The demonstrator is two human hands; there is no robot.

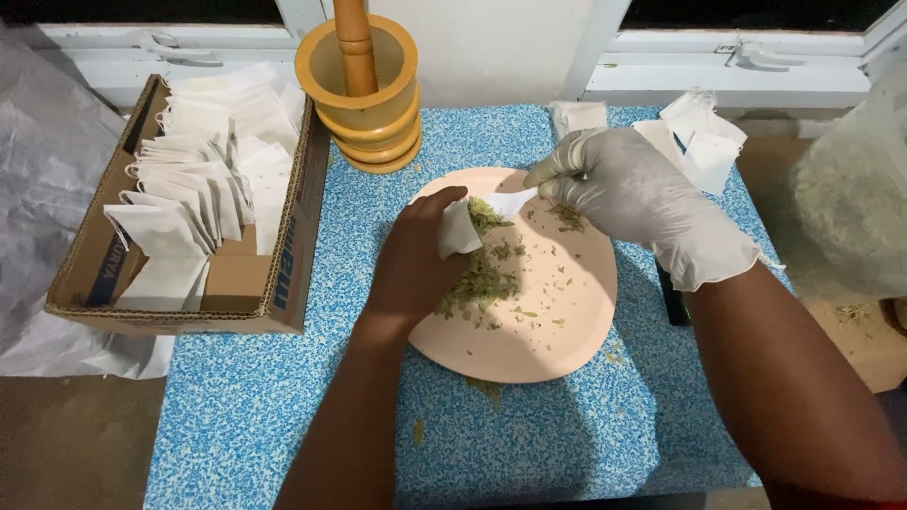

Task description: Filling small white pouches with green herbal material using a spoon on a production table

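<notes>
My left hand (414, 260) is bare and pinches a small white paper sachet (458, 229) open over a round peach plate (567, 331). My right hand (633, 194), in a white glove, holds a white plastic spoon (508, 202) with its bowl at the sachet's mouth. Green dried crushed herb (479, 281) lies in a loose heap on the plate under my left hand, with flakes scattered across the rest of the plate.
A cardboard box (283, 283) full of several white sachets stands at the left. A wooden mortar with pestle (364, 90) sits at the back. More white sachets (694, 132) lie at the back right. A blue speckled cloth (265, 406) covers the table.
</notes>
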